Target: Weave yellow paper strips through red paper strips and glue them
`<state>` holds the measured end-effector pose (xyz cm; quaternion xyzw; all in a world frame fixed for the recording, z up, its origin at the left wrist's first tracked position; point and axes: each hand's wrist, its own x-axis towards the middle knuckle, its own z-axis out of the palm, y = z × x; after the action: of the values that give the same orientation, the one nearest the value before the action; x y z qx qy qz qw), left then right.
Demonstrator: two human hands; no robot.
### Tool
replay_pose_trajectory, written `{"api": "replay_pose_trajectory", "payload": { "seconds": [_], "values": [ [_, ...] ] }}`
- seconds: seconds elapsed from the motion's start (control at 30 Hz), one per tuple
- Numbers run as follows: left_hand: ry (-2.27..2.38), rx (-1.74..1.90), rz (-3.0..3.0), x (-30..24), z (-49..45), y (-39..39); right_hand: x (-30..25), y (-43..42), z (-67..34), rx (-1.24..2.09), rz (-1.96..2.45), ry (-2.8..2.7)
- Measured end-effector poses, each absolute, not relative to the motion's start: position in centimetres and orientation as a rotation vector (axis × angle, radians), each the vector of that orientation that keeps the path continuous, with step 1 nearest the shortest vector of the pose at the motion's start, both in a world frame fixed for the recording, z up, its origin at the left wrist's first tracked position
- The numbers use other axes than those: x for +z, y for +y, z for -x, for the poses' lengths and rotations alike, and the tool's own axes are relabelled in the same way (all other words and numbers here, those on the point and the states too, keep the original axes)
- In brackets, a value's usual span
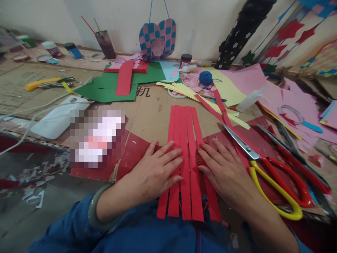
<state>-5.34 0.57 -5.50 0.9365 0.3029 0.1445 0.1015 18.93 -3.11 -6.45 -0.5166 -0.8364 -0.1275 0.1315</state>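
Note:
Several long red paper strips (185, 140) lie side by side on the cardboard-covered work surface (150, 112), running from my lap toward the wall. My left hand (155, 168) rests flat on the left strips, fingers stretched out and together. My right hand (221, 165) lies flat on the right strips, fingers extended too. Neither hand grips anything. A green bangle (96, 214) circles my left wrist. Large scissors (265, 168) with yellow and red handles lie just right of my right hand.
Loose yellow strips (205, 100), green paper (110, 88), pink sheets (289, 95), a blue yarn ball (205, 78), tape rolls and glue bottles crowd the back. A woven paper heart (157, 38) hangs on the wall. A white device (60, 117) lies left.

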Motion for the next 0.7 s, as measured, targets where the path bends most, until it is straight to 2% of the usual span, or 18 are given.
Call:
{"api": "replay_pose_trajectory", "payload": {
  "seconds": [0.7],
  "values": [
    [0.911, 0.444, -2.791, -5.71, 5.43, 0.59, -6.38, -3.11, -18.19, -0.412, 1.461, -2.412]
  ]
}}
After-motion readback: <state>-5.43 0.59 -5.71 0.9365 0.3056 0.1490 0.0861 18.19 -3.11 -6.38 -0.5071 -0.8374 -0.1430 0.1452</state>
